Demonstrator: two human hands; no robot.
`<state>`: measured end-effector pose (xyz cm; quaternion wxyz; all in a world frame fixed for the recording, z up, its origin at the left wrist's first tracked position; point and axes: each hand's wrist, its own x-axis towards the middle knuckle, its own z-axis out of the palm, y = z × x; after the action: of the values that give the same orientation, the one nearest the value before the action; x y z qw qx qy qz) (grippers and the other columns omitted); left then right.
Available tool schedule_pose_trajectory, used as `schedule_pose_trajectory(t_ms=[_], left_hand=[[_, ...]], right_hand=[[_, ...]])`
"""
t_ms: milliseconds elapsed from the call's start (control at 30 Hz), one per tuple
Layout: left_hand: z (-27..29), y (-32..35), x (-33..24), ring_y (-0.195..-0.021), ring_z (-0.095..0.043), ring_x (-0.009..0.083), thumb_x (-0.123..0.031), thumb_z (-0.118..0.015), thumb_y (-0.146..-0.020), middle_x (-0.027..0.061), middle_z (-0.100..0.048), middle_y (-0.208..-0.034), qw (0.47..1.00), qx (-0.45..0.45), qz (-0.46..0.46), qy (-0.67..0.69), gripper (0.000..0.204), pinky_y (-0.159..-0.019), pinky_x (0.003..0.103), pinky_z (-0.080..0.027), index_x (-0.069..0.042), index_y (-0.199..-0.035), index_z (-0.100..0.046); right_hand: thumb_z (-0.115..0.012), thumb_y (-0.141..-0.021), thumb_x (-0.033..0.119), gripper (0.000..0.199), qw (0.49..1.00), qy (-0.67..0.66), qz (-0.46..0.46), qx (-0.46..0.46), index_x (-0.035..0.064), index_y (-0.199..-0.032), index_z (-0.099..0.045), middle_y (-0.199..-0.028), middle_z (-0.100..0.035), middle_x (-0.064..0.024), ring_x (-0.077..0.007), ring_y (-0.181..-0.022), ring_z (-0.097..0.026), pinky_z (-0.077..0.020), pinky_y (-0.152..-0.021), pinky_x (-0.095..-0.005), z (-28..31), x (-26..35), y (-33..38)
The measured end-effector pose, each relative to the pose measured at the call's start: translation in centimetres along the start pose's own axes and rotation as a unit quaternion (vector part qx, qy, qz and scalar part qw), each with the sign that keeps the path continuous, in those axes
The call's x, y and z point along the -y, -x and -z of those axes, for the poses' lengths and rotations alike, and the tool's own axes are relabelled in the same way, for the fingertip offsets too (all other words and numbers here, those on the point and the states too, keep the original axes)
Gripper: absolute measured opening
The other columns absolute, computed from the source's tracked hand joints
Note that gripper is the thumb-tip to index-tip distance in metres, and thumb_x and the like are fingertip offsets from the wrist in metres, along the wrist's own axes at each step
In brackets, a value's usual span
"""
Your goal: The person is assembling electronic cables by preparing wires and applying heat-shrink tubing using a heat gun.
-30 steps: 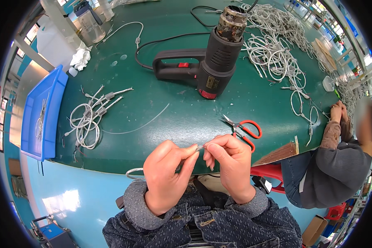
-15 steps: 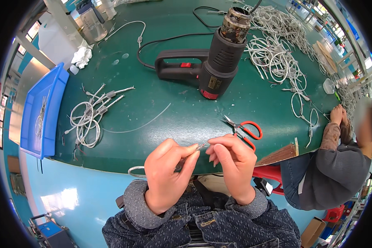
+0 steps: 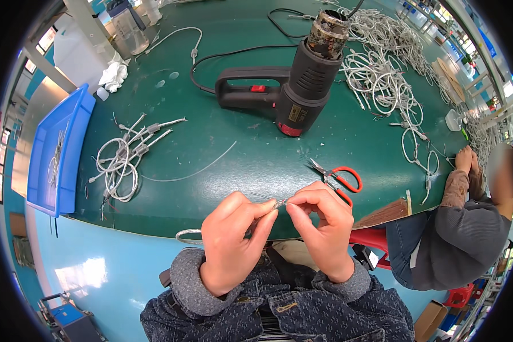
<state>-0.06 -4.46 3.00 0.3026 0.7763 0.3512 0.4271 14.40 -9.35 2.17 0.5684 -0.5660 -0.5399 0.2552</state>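
Observation:
Between thumb and forefinger my left hand (image 3: pixel 233 236) pinches a cable near its stripped end (image 3: pixel 280 203), where thin bare wires show. A loop of the same pale cable (image 3: pixel 189 236) seems to come out beside that hand at the table's edge. My right hand (image 3: pixel 323 228) is closed too, its thumb and forefinger pressed together on the tips of those wires. Just beyond the right hand lie red-handled scissors (image 3: pixel 345 181), their blades parted and pointing away to the left.
A black heat gun (image 3: pixel 306 80) stands nozzle up at the back middle. Coiled cables (image 3: pixel 119 162) and a blue tray (image 3: pixel 78 154) are at left. Tangled cables (image 3: pixel 382 80) heap at back right. At right sits a co-worker (image 3: pixel 461 239), hands on the table.
My right thumb and forefinger have come together on the wire ends; before, they were apart. My left hand has barely moved.

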Motion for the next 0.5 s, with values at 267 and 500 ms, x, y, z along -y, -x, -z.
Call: schedule_pose_trajectory(t_ms=[267, 500], left_hand=[[-0.1, 0.1, 0.1, -0.053, -0.050, 0.0164, 0.002, -0.073, -0.072, 0.0073, -0.053, -0.066, 1.000, 0.007, 0.001, -0.016, 0.018, -0.047, 0.028, -0.038, 0.000, -0.089, -0.067], [1.3, -0.5, -1.2, -0.055, -0.052, 0.0193, 0.002, -0.072, -0.073, 0.0081, -0.055, -0.067, 1.000, -0.007, 0.004, -0.004, 0.015, -0.049, 0.030, -0.039, 0.000, -0.087, -0.067]], right_hand=[[-0.066, -0.074, -0.009, 0.014, 0.998, 0.061, 0.012, 0.018, -0.0023, -0.085, -0.060, -0.076, -0.060, -0.0064, -0.0100, -0.065, -0.055, -0.0423, -0.056, -0.0213, 0.3, 0.6, -0.6], [-0.062, -0.079, -0.006, 0.010, 0.999, -0.002, 0.011, 0.034, -0.0028, -0.089, -0.060, -0.083, -0.061, -0.0059, -0.0094, -0.067, -0.056, -0.0439, -0.057, -0.0218, 0.9, 1.1, -0.5]])
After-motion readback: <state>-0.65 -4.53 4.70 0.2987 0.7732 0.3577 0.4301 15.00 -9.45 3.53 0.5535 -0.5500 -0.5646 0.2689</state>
